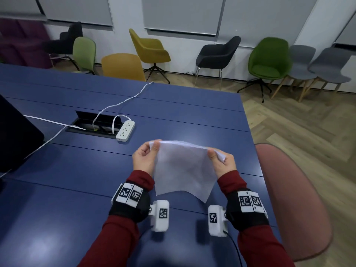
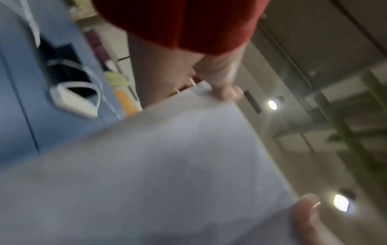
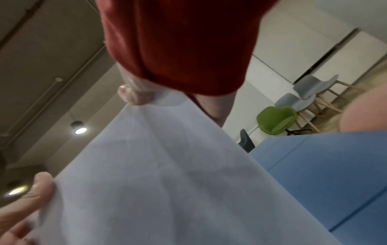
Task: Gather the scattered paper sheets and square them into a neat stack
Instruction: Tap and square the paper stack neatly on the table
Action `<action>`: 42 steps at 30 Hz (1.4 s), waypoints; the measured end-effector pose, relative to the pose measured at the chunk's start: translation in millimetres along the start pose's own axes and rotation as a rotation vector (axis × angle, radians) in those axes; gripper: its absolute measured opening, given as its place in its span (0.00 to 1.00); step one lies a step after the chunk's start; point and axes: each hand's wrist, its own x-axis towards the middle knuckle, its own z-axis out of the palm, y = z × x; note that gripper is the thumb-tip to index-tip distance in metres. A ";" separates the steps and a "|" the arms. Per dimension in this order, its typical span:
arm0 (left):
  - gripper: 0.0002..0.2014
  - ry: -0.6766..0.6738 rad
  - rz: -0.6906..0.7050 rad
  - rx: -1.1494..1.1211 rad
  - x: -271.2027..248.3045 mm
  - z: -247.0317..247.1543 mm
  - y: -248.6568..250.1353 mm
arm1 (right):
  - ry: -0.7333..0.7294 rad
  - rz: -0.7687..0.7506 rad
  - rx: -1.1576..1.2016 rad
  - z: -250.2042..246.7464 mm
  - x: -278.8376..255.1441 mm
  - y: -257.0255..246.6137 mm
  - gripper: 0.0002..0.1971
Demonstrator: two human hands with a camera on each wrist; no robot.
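- Blue table (image 1: 173,116) sits under both hands.
- Left hand (image 1: 144,158) and right hand (image 1: 223,163) each pinch a top corner of the paper sheets (image 1: 183,166), held up above it.
- No words show on the paper.

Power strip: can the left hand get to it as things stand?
Probably not right away. The path over the blue table to the power strip looks free, but the left hand grips the paper sheets with the right hand.
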 end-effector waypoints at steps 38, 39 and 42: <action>0.12 0.042 -0.024 0.127 -1.8 28.6 4.8 | -0.037 0.072 -0.023 -17.3 1.1 -12.3 0.11; 0.13 0.031 -0.030 0.141 0.1 27.2 4.6 | -0.048 0.067 -0.002 -16.3 0.3 -16.3 0.10; 0.12 0.003 -0.001 0.111 8.3 23.9 8.4 | -0.066 0.015 0.039 -18.8 -0.1 -27.8 0.09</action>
